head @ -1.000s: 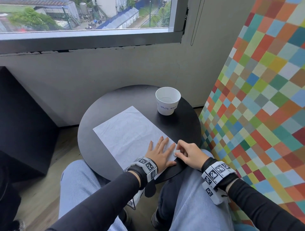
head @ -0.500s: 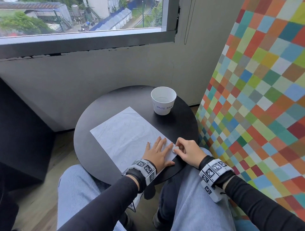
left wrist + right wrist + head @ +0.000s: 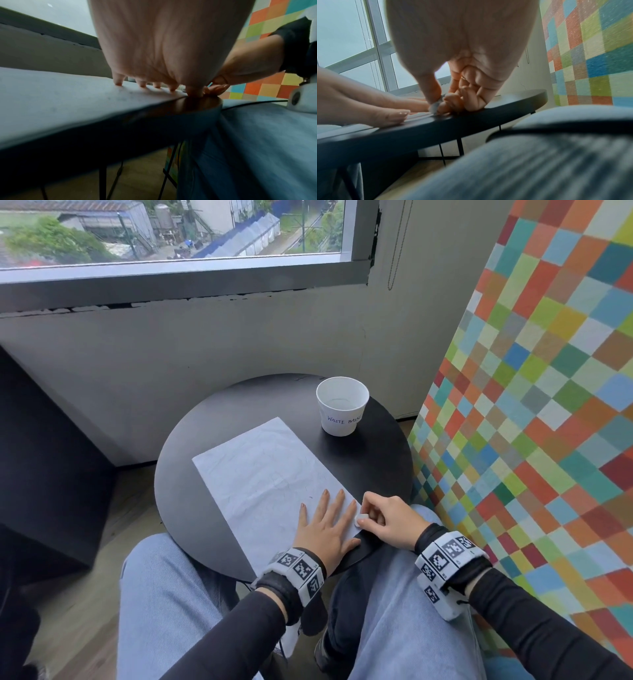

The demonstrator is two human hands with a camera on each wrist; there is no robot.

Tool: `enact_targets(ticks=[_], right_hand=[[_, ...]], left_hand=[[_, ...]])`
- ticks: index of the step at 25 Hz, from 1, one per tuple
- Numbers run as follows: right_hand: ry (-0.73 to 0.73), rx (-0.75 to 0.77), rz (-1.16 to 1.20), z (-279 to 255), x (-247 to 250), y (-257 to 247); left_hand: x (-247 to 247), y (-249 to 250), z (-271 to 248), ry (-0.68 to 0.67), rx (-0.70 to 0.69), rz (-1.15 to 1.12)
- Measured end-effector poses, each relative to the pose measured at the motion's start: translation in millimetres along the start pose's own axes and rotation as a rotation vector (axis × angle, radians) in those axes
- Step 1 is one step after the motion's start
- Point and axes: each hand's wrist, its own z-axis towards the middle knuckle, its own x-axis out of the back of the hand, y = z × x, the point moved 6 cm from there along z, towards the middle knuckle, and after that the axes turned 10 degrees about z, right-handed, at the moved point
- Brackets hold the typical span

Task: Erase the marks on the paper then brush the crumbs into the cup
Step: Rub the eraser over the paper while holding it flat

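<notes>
Left hand (image 3: 325, 529) flat on paper (image 3: 260, 470), right hand (image 3: 387, 522) pinching eraser (image 3: 361, 520), cup (image 3: 342, 405) beyond on table (image 3: 191, 474)

We find the paper (image 3: 270, 474) lying flat on the round surface (image 3: 191, 508), set at a slant from its near edge toward its far left, with the cup (image 3: 342, 406) standing upright behind the paper at the far right, near it but apart. Our left hand (image 3: 325, 532) rests flat on the near right corner of the paper, and our right hand (image 3: 387, 520) sits just to its right at the surface's near right edge, pinching the eraser (image 3: 362, 521) against the paper's right border. Our knees lie below and before the surface, the window wall behind it, and the checkered panel (image 3: 531, 405) to its right.
</notes>
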Motion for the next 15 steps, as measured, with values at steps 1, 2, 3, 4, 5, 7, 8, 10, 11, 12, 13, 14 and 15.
enact_targets(ticks=[1,2,3,4,5,7,8,10,11,12,13,14,15], right_hand=[[-0.021,0.018,-0.01,-1.1,-2.8,-0.9],[-0.022,0.031,-0.016,-1.9,-4.3,-1.0],[-0.001,0.032,-0.015,-1.9,-3.7,0.3],[0.034,0.023,-0.008,-1.4,-1.0,2.4],[0.062,0.011,-0.001,-0.8,1.8,4.5],[0.053,0.011,0.001,-1.2,2.5,5.0],[0.034,0.016,0.003,-2.0,1.6,4.6],[0.054,0.02,0.005,-1.9,3.0,5.0],[0.086,0.019,0.002,-1.4,5.6,5.1],[0.101,0.02,0.0,-1.7,7.3,5.1],[0.087,0.023,0.0,-1.7,6.7,4.2],[0.058,0.026,0.002,-2.1,4.5,3.2],[0.04,0.029,0.002,-2.4,2.8,2.4]], left_hand=[[-0.9,-0.9,-2.3,0.065,0.022,-0.01],[-7.4,-2.0,-6.6,0.061,0.06,-0.033],[-15.6,-1.3,-8.2,0.088,0.075,-0.071],[-17.5,-0.5,-9.5,0.131,0.074,-0.095],[-17.9,1.1,-9.8,0.176,0.064,-0.106],[-10.9,2.0,-13.1,0.268,0.064,-0.115],[-8.4,2.8,-13.7,0.298,0.07,-0.115],[-7.3,2.3,-12.7,0.323,0.081,-0.113],[-7.7,1.9,-12.6,0.328,0.088,-0.114],[-7.6,1.3,-11.6,0.333,0.096,-0.125],[-7.2,0.1,-9.8,0.335,0.104,-0.144],[-6.6,-1.2,-8.2,0.349,0.111,-0.16],[-6.2,-1.8,-7.7,0.363,0.118,-0.169]])
